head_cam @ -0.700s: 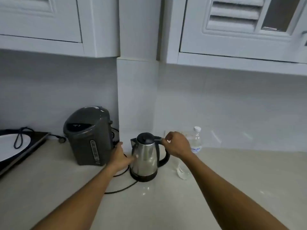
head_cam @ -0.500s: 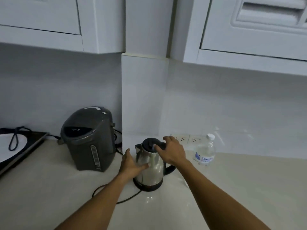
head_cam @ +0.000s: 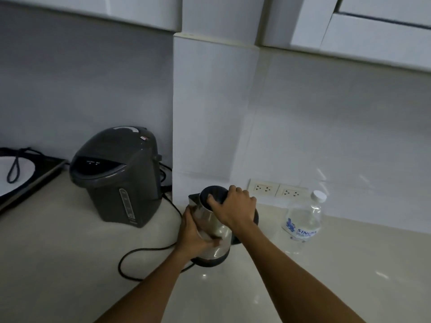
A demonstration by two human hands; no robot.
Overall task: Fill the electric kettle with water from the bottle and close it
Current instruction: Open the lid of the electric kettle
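Standing at the middle of the pale stone counter (head_cam: 70,264) is one stainless-steel electric kettle with a black lid and base (head_cam: 211,241), and two bare hands are on it. The left hand (head_cam: 192,234) presses against the steel wall at the kettle's nine o'clock side, fingers curled round the body in a grasp. The right hand (head_cam: 235,209) lies over the top at the lid and handle; its fingers are bent down onto the black lid, but whether they pinch it or merely rest there cannot be told, since the hand hides the handle top and lid catch. One clear plastic water bottle with a white cap and blue label (head_cam: 303,217) stands upright at three o'clock of the kettle, apart from it, cap on. One dark grey electric thermo pot (head_cam: 116,176) stands at ten o'clock. Two white wall sockets (head_cam: 277,190) sit side by side on the tiles at one o'clock. One black power cord (head_cam: 140,255) loops across the counter at eight o'clock; its end is hidden behind the left forearm. At the far nine o'clock edge, one black-framed cooktop (head_cam: 30,173) is cut off, a dark cord lying on its white disc.
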